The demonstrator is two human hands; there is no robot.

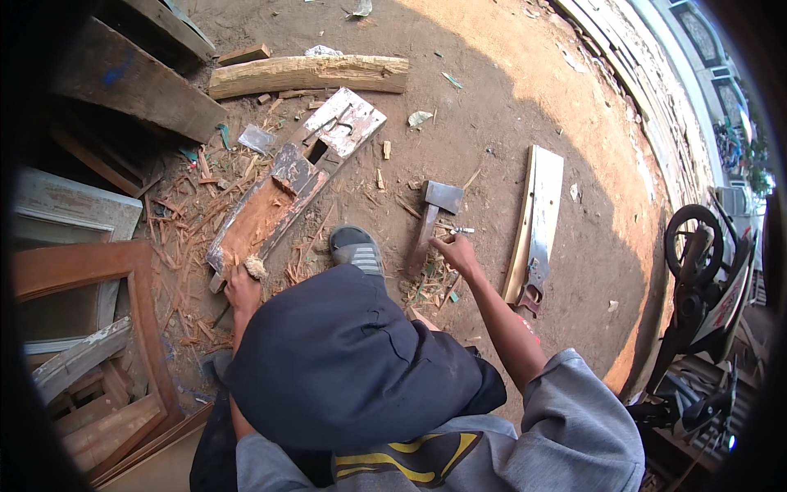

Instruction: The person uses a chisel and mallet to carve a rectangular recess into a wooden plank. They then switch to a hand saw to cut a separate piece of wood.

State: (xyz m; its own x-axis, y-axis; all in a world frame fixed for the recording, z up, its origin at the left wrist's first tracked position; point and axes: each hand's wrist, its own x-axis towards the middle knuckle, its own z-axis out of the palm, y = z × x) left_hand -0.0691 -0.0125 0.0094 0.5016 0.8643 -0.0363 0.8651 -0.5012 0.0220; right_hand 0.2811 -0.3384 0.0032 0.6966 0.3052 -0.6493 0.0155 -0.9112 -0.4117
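My left hand (242, 292) is closed around a chisel, whose frayed, round wooden butt (256, 266) shows above the fingers. It is at the near end of a long, weathered wooden beam (247, 225), its top hewn to bare reddish wood. My right hand (457, 251) reaches out with its fingers apart, fingertips beside the wooden handle of an axe (443, 197) on the ground. Whether they touch the handle I cannot tell. A small whitish thing (464, 230) is just by my right knuckles, too small to name.
On the right, a handsaw (538, 266) lies along a pale plank (543, 176). Wood chips (193, 217) litter the dirt around the beam. A rough log (311, 75) lies beyond it. Old wooden frames (139, 303) stack on the left; a motorcycle (705, 279) stands far right.
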